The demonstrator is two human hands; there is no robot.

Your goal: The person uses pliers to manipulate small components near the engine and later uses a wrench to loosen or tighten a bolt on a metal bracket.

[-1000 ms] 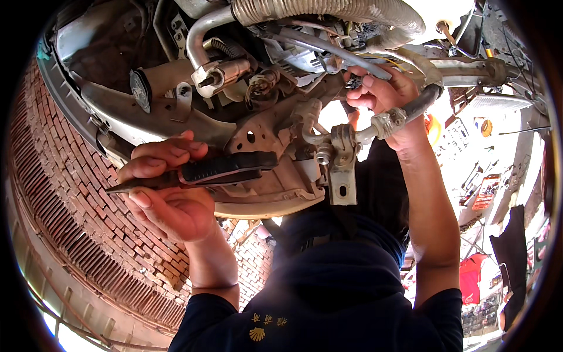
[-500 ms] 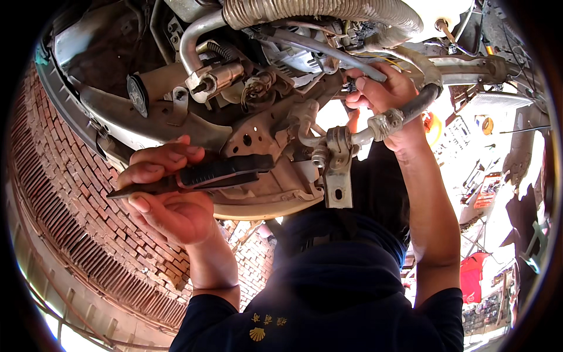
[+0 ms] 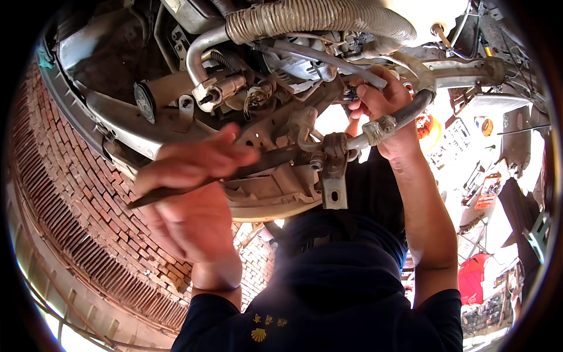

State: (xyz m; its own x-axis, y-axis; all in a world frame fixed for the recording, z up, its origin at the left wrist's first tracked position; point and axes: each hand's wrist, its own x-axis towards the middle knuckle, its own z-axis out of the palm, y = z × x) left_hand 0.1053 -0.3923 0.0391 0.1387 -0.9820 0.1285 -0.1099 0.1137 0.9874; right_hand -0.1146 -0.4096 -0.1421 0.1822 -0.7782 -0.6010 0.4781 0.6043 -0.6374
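My left hand (image 3: 193,193), smeared by motion, grips dark long-nose pliers (image 3: 157,196) around the jaw end. The pointed tip sticks out to the left; the handles reach right, toward a metal bracket (image 3: 334,176) with a slotted tab. That bracket clasps a curved bar (image 3: 407,111) under a vehicle. Behind the bar, my right hand (image 3: 384,108) is raised with its fingers curled together beside the open end of a grey hose (image 3: 346,63). A small dark part (image 3: 350,92) shows at those fingertips, too small to make out.
A ribbed, dirty hose (image 3: 322,17) crosses above. To the left are a metal pipe fitting (image 3: 220,91) and a body rail (image 3: 117,117). A brick surface (image 3: 88,193) fills the left side. A red cloth (image 3: 472,278) and an orange-yellow round object (image 3: 429,130) appear on the right.
My left hand has shifted to the right with the pliers, its fingers turning over them. The handles now reach nearer the bracket. My right hand stays almost in place by the grey hose.
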